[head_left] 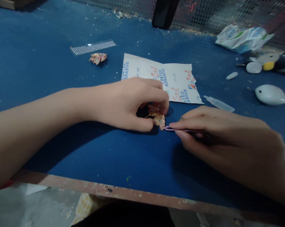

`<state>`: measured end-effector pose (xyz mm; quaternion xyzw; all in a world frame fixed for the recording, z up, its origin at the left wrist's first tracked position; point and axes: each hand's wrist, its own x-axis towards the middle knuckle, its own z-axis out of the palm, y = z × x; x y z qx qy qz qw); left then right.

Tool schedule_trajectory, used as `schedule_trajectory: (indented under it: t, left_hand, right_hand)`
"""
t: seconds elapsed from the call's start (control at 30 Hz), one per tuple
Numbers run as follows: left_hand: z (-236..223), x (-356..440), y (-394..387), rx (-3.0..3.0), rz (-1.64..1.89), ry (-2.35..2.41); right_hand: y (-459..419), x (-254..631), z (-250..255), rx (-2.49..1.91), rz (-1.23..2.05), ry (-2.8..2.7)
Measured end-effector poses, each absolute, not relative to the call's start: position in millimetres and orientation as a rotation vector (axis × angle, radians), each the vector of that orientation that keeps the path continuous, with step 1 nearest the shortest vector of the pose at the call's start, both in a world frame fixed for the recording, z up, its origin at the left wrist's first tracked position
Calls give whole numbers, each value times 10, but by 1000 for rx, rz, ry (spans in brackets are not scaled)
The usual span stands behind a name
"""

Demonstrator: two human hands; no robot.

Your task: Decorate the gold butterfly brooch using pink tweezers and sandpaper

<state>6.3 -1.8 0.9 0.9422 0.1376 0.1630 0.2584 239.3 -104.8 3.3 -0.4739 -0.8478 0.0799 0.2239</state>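
Note:
My left hand [125, 104] is closed round a gold, butterfly-shaped ornament [159, 119] with pale pink patches, holding it low over the blue table between thumb and fingers. Part of the ornament is hidden by the fingers. In my right hand [227, 142] is a thin pair of pink tweezers [172, 128], pinched between thumb and forefinger. Its points meet the lower wing tip of the ornament; whether they grip anything there is too small to tell. A similar gold and pink ornament [98, 58] lies farther back on the left.
Behind my left hand lies a sheet of abrasive paper [180, 82], printed side up. A strip of small beads [92, 48] is at the back left. To the right are a small clear tube [219, 103], a white rounded object [271, 94] and a crumpled packet [243, 38].

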Motion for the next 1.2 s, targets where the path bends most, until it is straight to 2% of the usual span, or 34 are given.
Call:
schedule_trajectory:
  t: [1.2]
  left_hand:
    - [-4, 58, -12, 2567, 443, 369]
  right_hand:
    - [-1020, 2376, 9, -1252, 136, -2391]
